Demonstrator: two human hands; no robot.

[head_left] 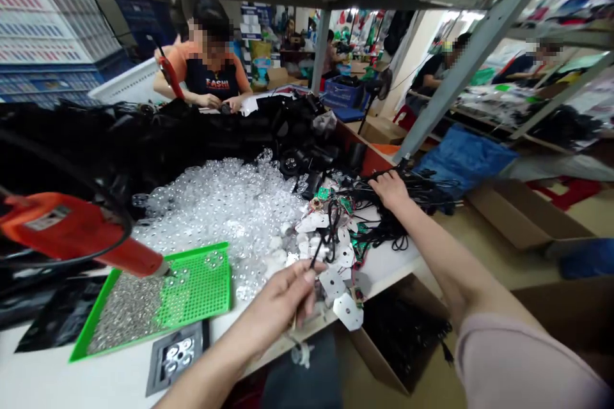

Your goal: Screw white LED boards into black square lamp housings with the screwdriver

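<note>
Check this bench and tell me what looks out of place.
A few loose clear domes lie away from their heap on the green tray, among its small silver parts. The nozzle of the orange gun also sits over that tray.

White workbench, clear plastic domes, green perforated tray;

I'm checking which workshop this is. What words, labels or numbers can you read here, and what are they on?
"FASHI": on the co-worker's dark top, in white capitals.
White label on the orange tool: too blurred to read.
Stacked packs at upper left: coloured stripes show, but no words can be read.
Green circuit boards: any markings are too small to read.
</note>
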